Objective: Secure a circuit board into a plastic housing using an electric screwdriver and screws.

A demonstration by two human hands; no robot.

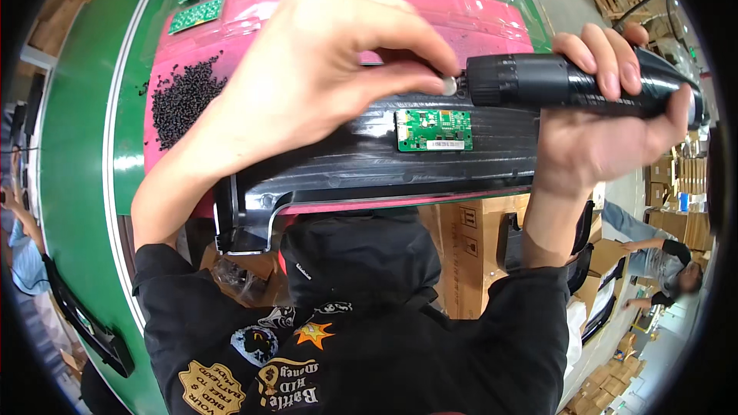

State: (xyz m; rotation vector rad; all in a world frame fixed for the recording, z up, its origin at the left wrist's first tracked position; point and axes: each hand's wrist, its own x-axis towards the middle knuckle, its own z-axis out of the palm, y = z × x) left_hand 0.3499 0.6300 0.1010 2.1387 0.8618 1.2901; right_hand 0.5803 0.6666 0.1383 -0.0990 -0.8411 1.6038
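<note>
My right hand (592, 134) is wrapped around a black electric screwdriver (523, 81), held nearly level with its tip toward the left. The thumb and fingertips of my left hand (315, 69) are pinched together right at that tip. Whatever lies between them is too small to make out. Below the tip, a green circuit board (434, 140) with a white label strip rests on a long black plastic housing (330, 161). My left wrist passes over the housing's left part and hides some of it.
A heap of small black screws (184, 104) lies on the pink mat (492, 19), left of my left forearm. Several green boards (197, 15) sit in clear trays at the back left. A cardboard box (461, 253) stands below the table edge. Other people are at both sides.
</note>
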